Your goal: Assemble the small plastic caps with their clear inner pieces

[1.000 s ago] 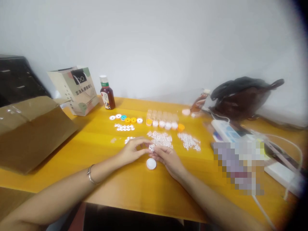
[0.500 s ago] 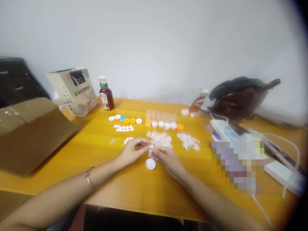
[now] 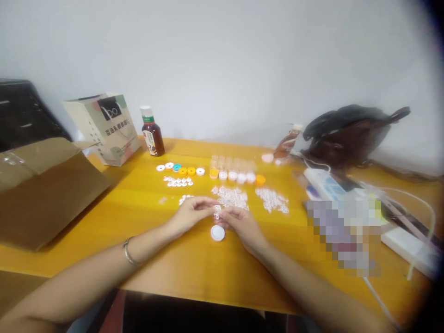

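Between my fingertips is a small white plastic piece with holes [image 3: 217,212], pinched from both sides. My left hand [image 3: 194,212] grips its left side, with thumb and index finger closed. From the right, my right hand [image 3: 241,227] pinches it too. Just below the hands a round white lid [image 3: 218,233] lies on the table. Behind them is a pile of small white pieces [image 3: 231,198], with a second pile [image 3: 272,200] to its right. A few white round pieces [image 3: 186,199] lie beyond my left hand, partly hidden by it.
Farther back lie a row of coloured caps [image 3: 182,171], small white parts [image 3: 178,181] and clear capped jars [image 3: 232,164]. A brown bottle [image 3: 152,136], a paper bag [image 3: 118,134] and a cardboard box [image 3: 48,194] stand left. Right are another bottle [image 3: 287,142], a dark bag [image 3: 350,134] and a power strip [image 3: 324,187].
Both hands keep their pinch on the small white piece at nearly the same spot. The whole view has shifted slightly, with most things appearing a little higher.
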Motion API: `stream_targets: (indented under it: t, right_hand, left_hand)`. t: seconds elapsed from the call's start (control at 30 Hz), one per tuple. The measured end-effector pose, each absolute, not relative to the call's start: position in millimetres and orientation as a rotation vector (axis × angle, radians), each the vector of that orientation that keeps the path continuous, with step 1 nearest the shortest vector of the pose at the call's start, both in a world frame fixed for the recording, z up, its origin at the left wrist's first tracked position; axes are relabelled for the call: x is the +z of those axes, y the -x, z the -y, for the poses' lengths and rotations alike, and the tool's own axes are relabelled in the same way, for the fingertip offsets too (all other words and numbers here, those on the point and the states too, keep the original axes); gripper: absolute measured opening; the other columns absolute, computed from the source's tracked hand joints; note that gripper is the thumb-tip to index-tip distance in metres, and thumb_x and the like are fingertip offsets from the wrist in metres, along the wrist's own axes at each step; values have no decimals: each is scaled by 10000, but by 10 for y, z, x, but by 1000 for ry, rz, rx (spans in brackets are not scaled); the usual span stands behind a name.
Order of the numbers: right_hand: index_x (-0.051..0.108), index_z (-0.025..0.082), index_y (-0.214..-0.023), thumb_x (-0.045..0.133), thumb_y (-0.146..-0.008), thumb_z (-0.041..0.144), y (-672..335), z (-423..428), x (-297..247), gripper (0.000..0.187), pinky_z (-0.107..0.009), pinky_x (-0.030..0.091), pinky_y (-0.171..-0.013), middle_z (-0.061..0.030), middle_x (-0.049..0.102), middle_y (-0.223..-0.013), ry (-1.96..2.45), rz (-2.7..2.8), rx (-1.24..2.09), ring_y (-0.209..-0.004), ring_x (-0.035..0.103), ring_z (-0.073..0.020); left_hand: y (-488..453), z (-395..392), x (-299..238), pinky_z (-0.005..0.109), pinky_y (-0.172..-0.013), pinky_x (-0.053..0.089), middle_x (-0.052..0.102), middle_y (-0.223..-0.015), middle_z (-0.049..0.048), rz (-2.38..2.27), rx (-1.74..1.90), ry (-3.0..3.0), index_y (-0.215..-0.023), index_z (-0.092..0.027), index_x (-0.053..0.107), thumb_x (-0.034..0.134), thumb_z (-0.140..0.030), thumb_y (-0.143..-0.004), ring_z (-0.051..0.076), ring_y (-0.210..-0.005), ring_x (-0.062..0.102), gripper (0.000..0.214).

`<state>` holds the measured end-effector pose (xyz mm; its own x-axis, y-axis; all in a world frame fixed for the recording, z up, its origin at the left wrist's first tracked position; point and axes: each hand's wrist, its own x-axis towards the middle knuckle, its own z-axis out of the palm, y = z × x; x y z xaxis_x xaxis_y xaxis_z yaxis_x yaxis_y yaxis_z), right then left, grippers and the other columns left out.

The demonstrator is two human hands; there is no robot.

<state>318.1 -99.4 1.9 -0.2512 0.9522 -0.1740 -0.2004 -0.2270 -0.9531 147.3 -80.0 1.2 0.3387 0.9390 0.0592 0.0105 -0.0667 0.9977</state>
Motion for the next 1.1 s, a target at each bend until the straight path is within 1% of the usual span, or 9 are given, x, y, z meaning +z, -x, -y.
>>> stream_targets:
  t: [0.23,0.5,0.6,0.7,0.77,0.9,1.0,1.1]
  right_hand:
    - [669,171,-680,687,-657,378,-3166,1041,77,210,-267,500,-668,-4,674,-642,1084,1267,1507,-612,616,-119]
    - [629,174,-664,670,-667,403,-3173,1040,89,232,-278,480,-647,10,633,-597,1080,1341,1426,-577,581,-119]
    - [622,177,-662,656,-681,391,-3160,1044,85,217,-274,471,-648,10,630,-612,1095,1377,1359,-589,580,-120]
    - [628,189,-669,661,-674,377,-3150,1060,83,191,-275,463,-661,16,630,-625,1079,1404,1301,-615,584,-126]
    - [634,196,-682,670,-665,368,-3152,1065,83,176,-277,462,-668,20,631,-629,1058,1400,1307,-628,587,-129]
    - [638,191,-700,665,-686,347,-3179,1046,76,158,-278,466,-698,20,635,-632,995,1338,1412,-633,593,-119]
    - [630,183,-742,650,-713,350,-3206,1021,59,171,-276,473,-720,4,658,-692,920,1233,1588,-656,611,-113]
    - [618,179,-760,693,-680,321,-3223,1008,51,179,-262,475,-731,-3,670,-728,895,1146,1699,-677,621,-106]
  left_hand:
    - [-1454,814,29,279,-775,463,666,-838,37,-912,954,-1406,-848,-145,633,655,-243,-714,131,-756,606,168]
    - [-1465,819,60,272,-755,454,639,-830,39,-887,986,-1494,-858,-139,607,620,-241,-741,122,-758,590,155]
    - [-1476,841,68,250,-677,440,622,-778,37,-960,1030,-1662,-855,-138,611,604,-284,-757,115,-705,561,176]
    - [-1497,885,78,220,-574,394,607,-701,24,-1070,1031,-1817,-813,-139,626,602,-329,-759,99,-614,509,199]
    - [-1501,905,86,213,-553,383,614,-696,24,-1090,1017,-1844,-800,-137,624,592,-341,-767,94,-595,502,209]
    - [-1455,884,106,221,-595,418,631,-729,36,-1024,1012,-1863,-816,-130,613,575,-331,-784,105,-639,543,207]
    - [-1399,841,124,238,-662,453,639,-780,46,-932,1001,-1878,-853,-130,609,575,-309,-788,114,-697,570,193]
    - [-1374,819,138,266,-739,475,643,-843,57,-836,983,-1825,-902,-132,603,568,-281,-797,126,-758,593,186]
